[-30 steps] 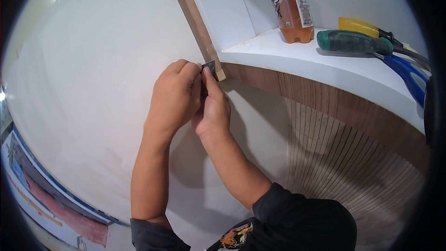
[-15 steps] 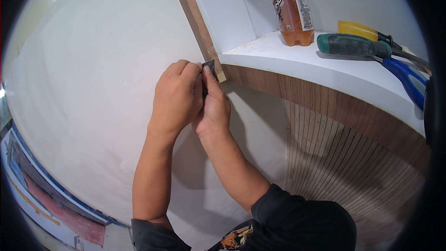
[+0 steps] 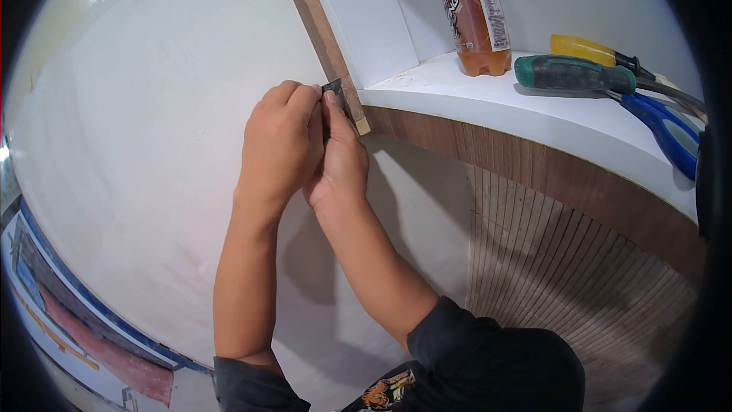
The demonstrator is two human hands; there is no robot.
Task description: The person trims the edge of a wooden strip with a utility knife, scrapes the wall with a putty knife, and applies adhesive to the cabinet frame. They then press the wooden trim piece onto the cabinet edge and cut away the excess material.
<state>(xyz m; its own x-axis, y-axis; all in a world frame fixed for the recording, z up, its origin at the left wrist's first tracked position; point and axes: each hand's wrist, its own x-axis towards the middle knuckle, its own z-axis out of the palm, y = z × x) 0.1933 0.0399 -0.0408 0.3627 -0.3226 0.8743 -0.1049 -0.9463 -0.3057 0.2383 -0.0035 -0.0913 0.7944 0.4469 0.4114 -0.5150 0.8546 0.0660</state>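
Observation:
My left hand (image 3: 280, 137) and my right hand (image 3: 343, 164) are pressed together at the lower end of a narrow wooden edge strip (image 3: 311, 15). Between them is a small, thin, dark flat piece (image 3: 333, 90), perhaps folded sandpaper; only its top end shows. My right thumb lies along this piece, and the left fingers close over it from the other side. The piece is against or very near the strip's edge; contact is hidden. The strip ends in a pale, bare-looking tip (image 3: 363, 127) beside the curved shelf.
On the white curved shelf (image 3: 427, 103) stand a bottle of amber drink (image 3: 480, 23), a green-and-black-handled screwdriver (image 3: 572, 74), a yellow-handled tool (image 3: 583, 49) and a blue-handled tool (image 3: 662, 126). A ribbed panel (image 3: 549, 259) lies below; a pale wall (image 3: 137, 168) is at left.
Both hands have moved slightly up and to the left along the strip, with the dark piece still between them. The view has shifted a little; the shelf items stay put.

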